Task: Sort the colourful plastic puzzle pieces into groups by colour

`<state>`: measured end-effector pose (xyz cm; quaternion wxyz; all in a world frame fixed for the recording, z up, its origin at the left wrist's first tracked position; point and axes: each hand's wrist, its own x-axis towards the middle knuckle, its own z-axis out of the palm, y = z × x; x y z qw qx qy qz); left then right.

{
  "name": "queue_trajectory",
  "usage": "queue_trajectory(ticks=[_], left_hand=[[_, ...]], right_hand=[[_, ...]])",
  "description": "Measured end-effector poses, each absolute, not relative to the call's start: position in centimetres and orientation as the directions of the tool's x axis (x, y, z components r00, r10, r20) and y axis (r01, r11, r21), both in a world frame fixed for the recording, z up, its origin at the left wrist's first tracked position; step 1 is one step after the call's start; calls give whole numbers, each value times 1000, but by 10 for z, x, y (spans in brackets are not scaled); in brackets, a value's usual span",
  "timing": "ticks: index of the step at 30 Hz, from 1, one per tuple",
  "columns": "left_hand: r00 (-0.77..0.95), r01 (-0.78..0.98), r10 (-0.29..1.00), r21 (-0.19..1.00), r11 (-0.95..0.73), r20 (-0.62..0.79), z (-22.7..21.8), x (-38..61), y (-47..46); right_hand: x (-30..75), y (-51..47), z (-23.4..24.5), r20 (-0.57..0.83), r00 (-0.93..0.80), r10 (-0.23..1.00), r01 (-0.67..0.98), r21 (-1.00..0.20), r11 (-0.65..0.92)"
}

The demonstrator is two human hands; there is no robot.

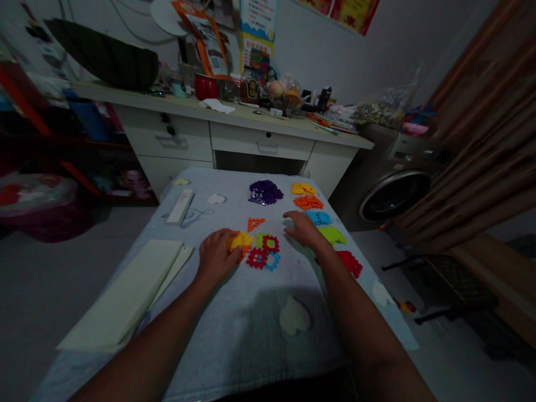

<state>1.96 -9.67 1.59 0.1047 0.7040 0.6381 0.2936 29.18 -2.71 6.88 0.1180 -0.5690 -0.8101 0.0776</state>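
With left hand (218, 258) half-closed on yellow tile (242, 240) at 9 o'clock of joined tiles (263, 252) and right hand (304, 230) flat, empty at 2 o'clock, beware possible joint separation under sideways shove.

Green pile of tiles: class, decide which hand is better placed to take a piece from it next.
Probably the right hand. It rests flat beside the green pile and looks free. The left hand is farther off, beyond the joined tiles, with its fingers on a yellow piece.
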Motion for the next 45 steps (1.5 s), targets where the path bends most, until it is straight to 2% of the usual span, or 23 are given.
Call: queue_trajectory(ticks=[3,6,16,29,36,45], left_hand=[[16,834,962,527,-163,273,17,20,-97],[14,828,963,536,-162,270,18,21,-98],[4,819,964,552,-156,266,19,22,-99],[9,821,961,546,-166,278,18,21,-98],[6,819,961,550,-163,275,18,20,-98],[6,824,965,546,-153,261,17,20,-97]], right_hand=[[268,-45,59,88,-460,883,819,-341,461],[257,-55,49,92,-503,859,784,-369,499],[262,-58,44,145,-446,883,746,-485,457],[274,-57,41,98,-514,852,715,-499,489],[271,-60,51,177,-430,885,738,-495,458],[319,-80,89,254,-310,916,819,-418,393]])
